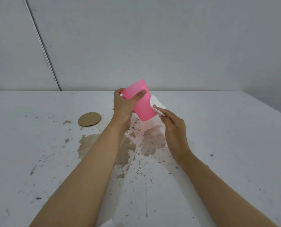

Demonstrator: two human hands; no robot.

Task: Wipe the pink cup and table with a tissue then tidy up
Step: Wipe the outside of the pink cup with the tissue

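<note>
Our left hand (123,104) grips the light, stiff, probably slick pink cup (142,102) near its rim; our right hand (172,123) pinches a soft tissue (154,102) against its side.

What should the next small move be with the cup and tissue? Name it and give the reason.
Probably turn the pink plastic cup a little in the left hand so the white tissue, pressed on its side by the right hand, reaches an unwiped part. The cup is held tilted above the white table, and the tissue covers only one patch of its wall.
</note>
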